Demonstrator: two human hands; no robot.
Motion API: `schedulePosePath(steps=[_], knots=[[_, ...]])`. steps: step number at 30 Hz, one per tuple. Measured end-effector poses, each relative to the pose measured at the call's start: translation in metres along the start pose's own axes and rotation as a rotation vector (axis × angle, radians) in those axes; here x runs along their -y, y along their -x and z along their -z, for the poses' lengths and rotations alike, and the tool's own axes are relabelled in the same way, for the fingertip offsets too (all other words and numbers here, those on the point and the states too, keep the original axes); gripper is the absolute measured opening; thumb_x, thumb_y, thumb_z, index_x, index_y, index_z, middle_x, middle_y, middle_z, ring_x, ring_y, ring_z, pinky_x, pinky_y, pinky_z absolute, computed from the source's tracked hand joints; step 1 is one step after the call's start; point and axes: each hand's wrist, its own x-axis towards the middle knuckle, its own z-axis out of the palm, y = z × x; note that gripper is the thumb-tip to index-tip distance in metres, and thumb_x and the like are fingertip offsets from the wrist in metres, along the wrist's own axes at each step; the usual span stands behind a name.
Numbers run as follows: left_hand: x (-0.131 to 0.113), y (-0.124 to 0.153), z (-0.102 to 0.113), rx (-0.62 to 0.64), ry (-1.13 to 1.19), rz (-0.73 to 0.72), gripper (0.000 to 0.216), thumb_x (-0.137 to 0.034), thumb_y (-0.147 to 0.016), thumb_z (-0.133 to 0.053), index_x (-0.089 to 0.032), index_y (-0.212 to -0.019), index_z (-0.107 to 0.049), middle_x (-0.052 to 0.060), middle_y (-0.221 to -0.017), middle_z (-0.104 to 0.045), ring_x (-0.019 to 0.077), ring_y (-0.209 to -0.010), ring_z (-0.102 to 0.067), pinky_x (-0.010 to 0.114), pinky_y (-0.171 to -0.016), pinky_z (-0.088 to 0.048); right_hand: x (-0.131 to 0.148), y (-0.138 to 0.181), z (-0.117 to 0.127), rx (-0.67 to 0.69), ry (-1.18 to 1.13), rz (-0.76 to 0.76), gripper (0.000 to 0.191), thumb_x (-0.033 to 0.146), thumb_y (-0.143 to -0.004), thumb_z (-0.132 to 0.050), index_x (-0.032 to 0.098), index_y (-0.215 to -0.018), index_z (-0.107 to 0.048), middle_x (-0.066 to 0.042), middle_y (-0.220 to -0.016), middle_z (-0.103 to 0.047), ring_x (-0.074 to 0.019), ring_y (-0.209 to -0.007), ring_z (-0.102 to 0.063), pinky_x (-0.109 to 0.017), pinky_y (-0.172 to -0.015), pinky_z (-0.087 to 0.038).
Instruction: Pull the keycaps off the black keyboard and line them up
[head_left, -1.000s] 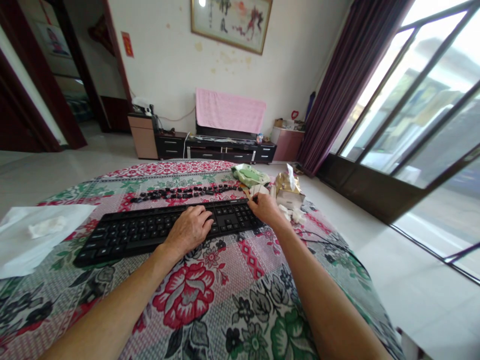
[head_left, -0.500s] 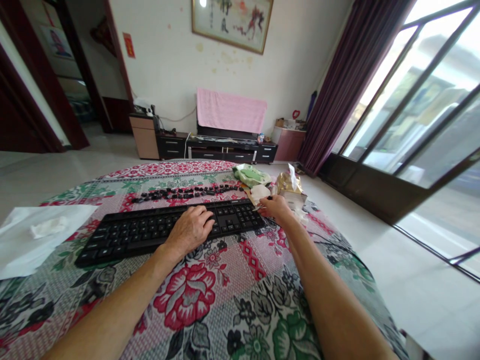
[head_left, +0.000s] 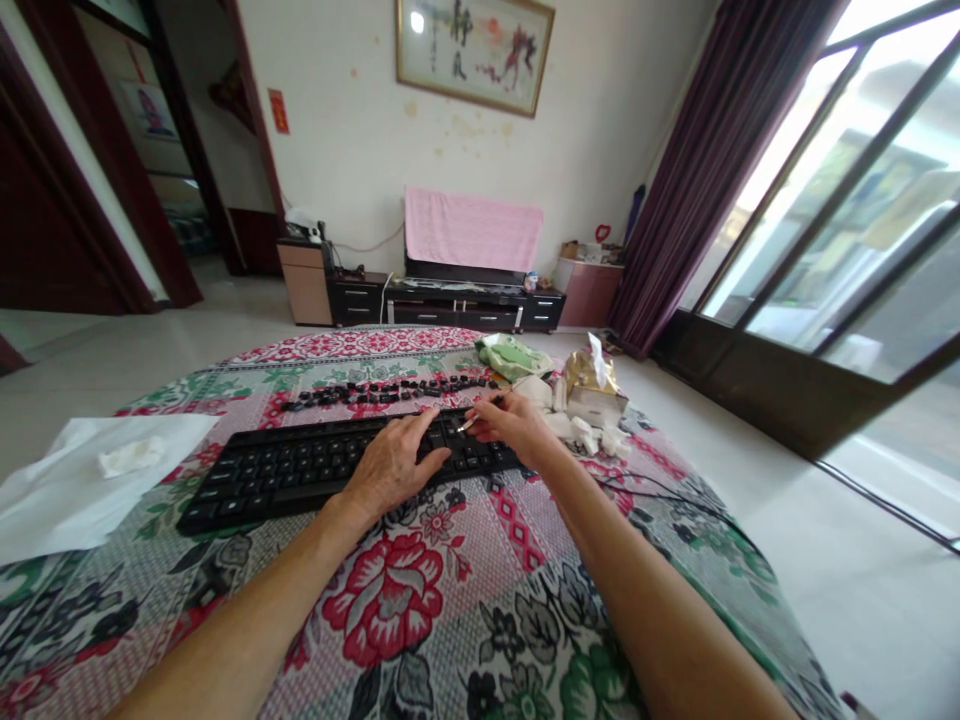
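Observation:
A black computer keyboard (head_left: 300,465) lies across the patterned tablecloth, some of its right half hidden under my hands. My left hand (head_left: 394,460) rests on it palm down, thumb and fingers apart, holding nothing. In my right hand (head_left: 514,425), over the keyboard's right part, the fingers pinch a thin stick with a pale tip (head_left: 466,425); its exact kind is too small to tell. The tip points down-left at the keys. Beyond the keyboard, loose black keycaps (head_left: 390,390) lie in rough rows.
White paper with a crumpled tissue (head_left: 131,457) lies at the left. On the right stand a gold tissue box (head_left: 596,385) and a green wipes pack (head_left: 514,357), with crumpled tissues (head_left: 596,437) close by. A black cable (head_left: 660,487) runs toward the table's right edge.
My right hand has moved left from beside the tissues to over the keyboard, bringing the thin stick along. My left hand stays on the keyboard, its fingers spread wider. The view has shifted slightly.

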Motion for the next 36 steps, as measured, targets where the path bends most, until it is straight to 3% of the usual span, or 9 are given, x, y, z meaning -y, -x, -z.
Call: schedulePosePath(steps=[6,12,17,21,25,32,36], knots=[[-0.001,0.0,-0.001,-0.013,0.074,-0.093,0.038,-0.033,-0.086,-0.047,-0.016,-0.12,-0.048,0.009,-0.11,-0.06,0.0214,-0.101,-0.055,0.037,-0.088,-0.047,-0.013,0.005,-0.028,0.038,-0.179,-0.01,0.019,0.034,-0.074,-0.06,0.015,-0.074,-0.058,-0.005,-0.078,-0.068,-0.0103,-0.062,-0.063,-0.02,-0.056,-0.051],[-0.004,-0.001,-0.008,-0.088,0.012,-0.032,0.029,-0.028,-0.083,-0.051,-0.014,-0.109,-0.054,0.009,-0.097,-0.062,0.0224,-0.093,-0.056,0.037,-0.083,-0.049,-0.022,0.001,-0.045,-0.167,-0.269,0.051,0.014,0.032,-0.074,-0.051,0.018,-0.076,-0.052,0.001,-0.06,-0.061,-0.0123,-0.054,-0.059,-0.023,-0.051,-0.048],[-0.01,-0.001,-0.007,-0.074,0.0,-0.065,0.026,-0.027,-0.083,-0.051,-0.015,-0.105,-0.055,0.009,-0.094,-0.062,0.022,-0.091,-0.057,0.036,-0.081,-0.049,-0.022,-0.001,-0.044,-0.218,-0.386,0.129,0.013,0.024,-0.068,-0.042,0.02,-0.08,-0.048,0.005,-0.057,-0.052,-0.0103,-0.049,-0.053,-0.02,-0.046,-0.041],[-0.009,-0.001,-0.006,-0.082,0.026,-0.077,0.027,-0.027,-0.083,-0.051,-0.014,-0.106,-0.054,0.01,-0.097,-0.061,0.023,-0.095,-0.055,0.038,-0.083,-0.048,-0.019,0.001,-0.037,-0.209,-0.085,0.128,0.014,0.023,-0.067,-0.042,0.019,-0.075,-0.053,0.004,-0.059,-0.054,-0.0088,-0.048,-0.048,-0.019,-0.046,-0.037],[-0.007,-0.001,-0.006,-0.108,0.033,-0.059,0.031,-0.021,-0.08,-0.052,-0.015,-0.11,-0.052,0.01,-0.103,-0.061,0.0229,-0.098,-0.055,0.038,-0.085,-0.048,-0.019,0.003,-0.035,-0.058,0.32,0.14,0.018,0.031,-0.064,-0.058,0.016,-0.073,-0.065,0.001,-0.065,-0.062,-0.0112,-0.061,-0.053,-0.021,-0.057,-0.041],[-0.011,-0.001,-0.001,-0.002,0.031,-0.041,0.032,-0.017,-0.077,-0.053,-0.013,-0.108,-0.055,0.011,-0.103,-0.061,0.023,-0.097,-0.054,0.036,-0.086,-0.048,-0.028,0.004,-0.043,0.016,0.412,0.145,0.021,0.029,-0.062,-0.063,0.014,-0.076,-0.068,0.001,-0.065,-0.062,-0.0097,-0.059,-0.05,-0.02,-0.056,-0.039],[-0.01,-0.001,0.0,-0.026,0.024,-0.031,0.048,-0.02,-0.078,-0.054,-0.013,-0.125,-0.044,0.011,-0.109,-0.059,0.0236,-0.104,-0.052,0.037,-0.087,-0.048,-0.022,-0.004,-0.032,0.017,0.484,0.154,0.017,0.029,-0.063,-0.063,0.015,-0.072,-0.068,0.003,-0.059,-0.059,-0.0087,-0.055,-0.047,-0.02,-0.052,-0.036]])
